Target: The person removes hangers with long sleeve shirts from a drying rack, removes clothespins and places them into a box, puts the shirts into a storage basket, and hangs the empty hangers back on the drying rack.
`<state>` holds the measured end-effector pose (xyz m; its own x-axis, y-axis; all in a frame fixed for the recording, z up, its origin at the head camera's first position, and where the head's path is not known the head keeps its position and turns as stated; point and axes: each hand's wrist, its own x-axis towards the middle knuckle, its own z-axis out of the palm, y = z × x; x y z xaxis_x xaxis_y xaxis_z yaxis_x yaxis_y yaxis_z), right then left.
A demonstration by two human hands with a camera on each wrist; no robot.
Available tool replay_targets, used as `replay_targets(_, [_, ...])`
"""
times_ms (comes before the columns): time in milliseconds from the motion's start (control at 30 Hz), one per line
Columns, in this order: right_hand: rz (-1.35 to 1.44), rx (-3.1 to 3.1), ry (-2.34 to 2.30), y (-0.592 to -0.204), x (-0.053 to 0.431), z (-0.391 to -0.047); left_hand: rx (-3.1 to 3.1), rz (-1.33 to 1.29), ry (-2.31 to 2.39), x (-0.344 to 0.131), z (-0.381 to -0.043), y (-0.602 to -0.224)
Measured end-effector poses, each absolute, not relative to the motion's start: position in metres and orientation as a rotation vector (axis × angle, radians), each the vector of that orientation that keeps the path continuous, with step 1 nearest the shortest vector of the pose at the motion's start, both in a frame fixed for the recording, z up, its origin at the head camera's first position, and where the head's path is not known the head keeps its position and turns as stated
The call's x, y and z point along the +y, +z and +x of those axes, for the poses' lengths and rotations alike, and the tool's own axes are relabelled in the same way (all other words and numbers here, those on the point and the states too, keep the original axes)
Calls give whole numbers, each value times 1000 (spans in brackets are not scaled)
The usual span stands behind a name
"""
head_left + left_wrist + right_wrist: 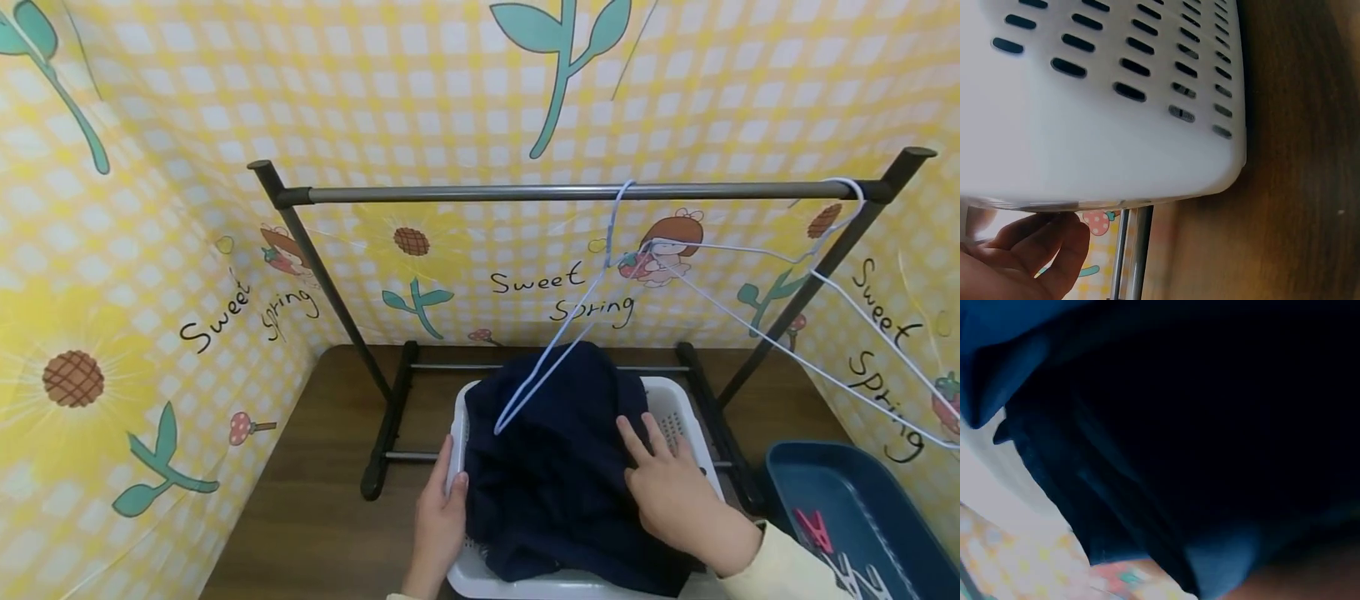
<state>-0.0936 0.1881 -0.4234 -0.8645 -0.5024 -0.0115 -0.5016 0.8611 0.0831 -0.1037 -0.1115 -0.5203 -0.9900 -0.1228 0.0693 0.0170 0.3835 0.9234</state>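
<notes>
A dark navy garment point(555, 475) lies bunched in a white perforated plastic basket point(705, 458) and covers most of its inside. My left hand point(438, 521) grips the basket's left rim, thumb on the inner side. The left wrist view shows its fingers point(1066, 256) bent against the basket's white wall point(1085, 144). On the right of the garment rests my right hand point(675, 492), fingers spread and fairly straight. Dark cloth point(1147, 456) fills most of the right wrist view, so the right fingers hardly show there.
Behind the basket stands a dark metal clothes rack point(450, 194). One lilac wire hanger point(555, 342) hangs from its bar above the garment, another hanger point(780, 333) at the right end. A blue tub point(780, 467) at right holds several clothespins point(813, 531). Patterned cloth surrounds the brown table point(300, 500).
</notes>
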Motion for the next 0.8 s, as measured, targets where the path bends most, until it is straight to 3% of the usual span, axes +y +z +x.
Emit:
replay_targets(367, [776,-3446,562,-476,205,-142,-2508,121,-1708,-108,-103,-521])
replay_targets(600, [721,-3410,622,-426,209,-141,-2554,100,-1662,-108,-104,-519])
replay_targets(800, [659,-3103,403,-385,191,-157,-2553,83,-1652,-113,-104,-519])
